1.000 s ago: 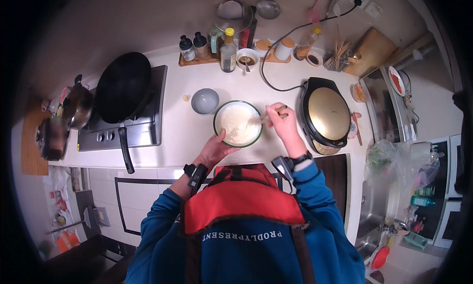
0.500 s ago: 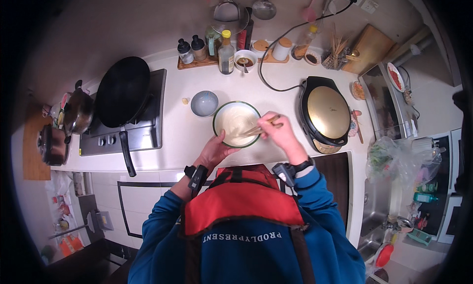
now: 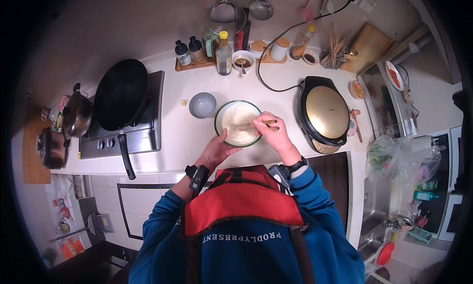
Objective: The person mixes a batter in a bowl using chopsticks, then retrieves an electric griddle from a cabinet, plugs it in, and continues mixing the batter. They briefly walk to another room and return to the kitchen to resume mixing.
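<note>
A white bowl with a green rim [image 3: 217, 117] sits on the counter in front of me, holding a pale, creamy batter [image 3: 239, 119]. My left hand [image 3: 219, 148] grips the bowl's near left side, thumb at the rim and fingers around the outside. In my right hand [image 3: 273, 132] is a pair of chopsticks [image 3: 269, 122], closed in the fingers over the bowl's right side. Their lower ends dip into the batter, where they are blurred. Just behind and left of this bowl stands a smaller grey-blue bowl [image 3: 203, 105].
A black wok [image 3: 121, 94] rests on the gas hob [image 3: 148, 131] at left, its handle jutting past the counter's front. To the right stands a round electric griddle [image 3: 326, 112], its cord running to the wall. Bottles, jars and a sauce bowl [image 3: 243, 61] line the back.
My right hand has shifted slightly left and down with the chopsticks, stirring the batter. My left hand keeps its hold on the bowl.
</note>
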Available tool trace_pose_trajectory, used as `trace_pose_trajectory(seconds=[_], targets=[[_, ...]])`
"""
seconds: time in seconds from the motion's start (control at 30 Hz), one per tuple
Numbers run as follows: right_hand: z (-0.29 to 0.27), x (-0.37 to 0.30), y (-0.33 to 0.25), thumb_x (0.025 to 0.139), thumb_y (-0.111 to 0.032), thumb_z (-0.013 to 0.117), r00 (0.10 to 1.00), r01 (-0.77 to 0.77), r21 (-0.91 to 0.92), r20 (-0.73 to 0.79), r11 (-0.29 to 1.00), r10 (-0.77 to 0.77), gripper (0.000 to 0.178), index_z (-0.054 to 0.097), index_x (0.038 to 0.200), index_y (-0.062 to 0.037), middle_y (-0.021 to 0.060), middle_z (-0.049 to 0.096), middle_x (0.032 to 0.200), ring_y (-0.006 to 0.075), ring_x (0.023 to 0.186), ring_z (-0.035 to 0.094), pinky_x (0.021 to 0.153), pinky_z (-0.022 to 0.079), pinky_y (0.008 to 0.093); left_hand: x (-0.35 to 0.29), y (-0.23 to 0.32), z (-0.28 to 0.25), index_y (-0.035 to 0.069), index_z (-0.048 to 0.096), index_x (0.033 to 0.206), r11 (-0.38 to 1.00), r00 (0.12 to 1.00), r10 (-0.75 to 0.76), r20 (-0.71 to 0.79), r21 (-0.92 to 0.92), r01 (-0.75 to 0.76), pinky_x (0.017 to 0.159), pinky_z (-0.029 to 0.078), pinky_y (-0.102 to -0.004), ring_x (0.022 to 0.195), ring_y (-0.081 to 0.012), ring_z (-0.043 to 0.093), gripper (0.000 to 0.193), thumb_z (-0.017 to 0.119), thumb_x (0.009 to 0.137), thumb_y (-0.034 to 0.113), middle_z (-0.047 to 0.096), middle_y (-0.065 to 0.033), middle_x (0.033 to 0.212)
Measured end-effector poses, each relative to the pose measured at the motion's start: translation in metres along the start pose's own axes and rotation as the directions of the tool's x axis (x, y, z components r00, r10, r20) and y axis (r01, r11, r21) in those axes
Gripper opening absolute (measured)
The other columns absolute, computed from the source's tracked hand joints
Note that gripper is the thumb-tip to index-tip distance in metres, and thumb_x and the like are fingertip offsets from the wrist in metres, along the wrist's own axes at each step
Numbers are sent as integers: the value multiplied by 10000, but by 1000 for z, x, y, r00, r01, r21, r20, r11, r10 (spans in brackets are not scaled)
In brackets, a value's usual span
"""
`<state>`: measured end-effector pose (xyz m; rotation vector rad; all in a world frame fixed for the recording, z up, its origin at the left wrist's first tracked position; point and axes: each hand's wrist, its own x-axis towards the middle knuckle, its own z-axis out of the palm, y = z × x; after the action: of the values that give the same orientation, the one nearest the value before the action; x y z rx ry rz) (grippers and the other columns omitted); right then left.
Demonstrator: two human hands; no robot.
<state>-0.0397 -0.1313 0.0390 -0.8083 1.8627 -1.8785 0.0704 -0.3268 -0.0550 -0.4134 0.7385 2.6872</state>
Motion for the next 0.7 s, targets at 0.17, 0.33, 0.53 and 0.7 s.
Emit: trace_pose_trajectory(seconds=[0.17, 0.33, 0.53, 0.7], targets=[[-4, -2, 4, 866, -27, 598, 943, -216, -37, -267, 976, 199, 88, 636, 792, 1, 34, 580, 772, 93, 618, 563, 571, 457, 227, 2, 1, -1, 38, 343, 1352, 1000, 1000, 5, -28, 25, -4, 894, 540, -397, 1160, -282, 536, 487, 416, 984, 348, 485, -143, 1305], [-5, -2, 9, 878, -56, 599, 984, -164, 52, -62, 985, 167, 102, 624, 815, 20, 30, 578, 721, 95, 578, 549, 536, 437, 219, 6, 2, -4, 40, 327, 1361, 1000, 1000, 20, -1, -10, -20, 895, 539, -398, 1159, -282, 535, 516, 433, 976, 366, 483, -146, 1304], [-8, 2, 4, 888, -93, 599, 984, 18, -31, -174, 999, -23, 131, 620, 815, 15, 23, 577, 679, 85, 540, 535, 489, 422, 223, 6, 5, -2, 38, 332, 1357, 1000, 1000, 17, -20, 22, -17, 879, 550, -395, 1142, -280, 548, 526, 442, 970, 376, 487, -147, 1297], [-8, 4, -1, 881, -85, 608, 914, -320, -72, -286, 945, 287, 121, 627, 834, 25, 53, 576, 751, 87, 566, 541, 525, 435, 229, 4, 5, -1, 31, 336, 1350, 1000, 994, 28, -106, 15, -27, 850, 565, -387, 1113, -285, 568, 513, 434, 975, 367, 490, -153, 1289]])
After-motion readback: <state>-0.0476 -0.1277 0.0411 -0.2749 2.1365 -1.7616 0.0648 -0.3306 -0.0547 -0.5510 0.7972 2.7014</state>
